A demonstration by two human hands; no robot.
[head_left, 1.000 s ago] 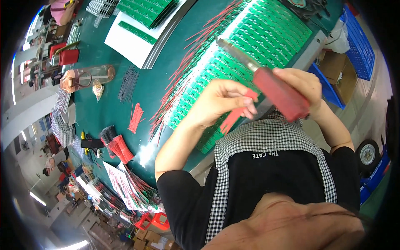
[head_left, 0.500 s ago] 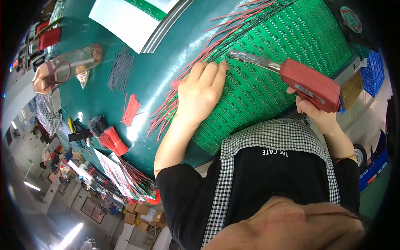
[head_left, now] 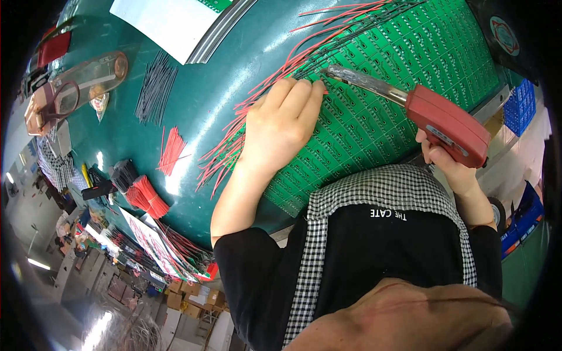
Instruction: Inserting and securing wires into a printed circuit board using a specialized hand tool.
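My right hand [head_left: 448, 161] is wrapped around the grip of a red soldering gun [head_left: 448, 123]. Its metal barrel points left, with the tip just above the green circuit board panel [head_left: 374, 126]. Beside that tip, my left hand [head_left: 281, 126] is closed over the panel, its fingertips pressed together. A short red wire end [head_left: 325, 92] shows at those fingertips; the rest of it is hidden by the hand. Red and black wires [head_left: 345, 32] lie in a row along the panel's far edge, and red wire ends [head_left: 225, 149] fan out left of my wrist.
Left on the green table are a bundle of black wires [head_left: 157, 88], loose red wires [head_left: 171, 152], a bundled red bunch [head_left: 147, 197] and a clear bottle [head_left: 99, 76]. White sheets [head_left: 167, 26] lie at the back. A blue crate [head_left: 520, 108] stands at the right.
The view has shifted slightly, so table items sit farther left. My right hand and the soldering gun have moved a little right. My left hand stays closed at the wires.
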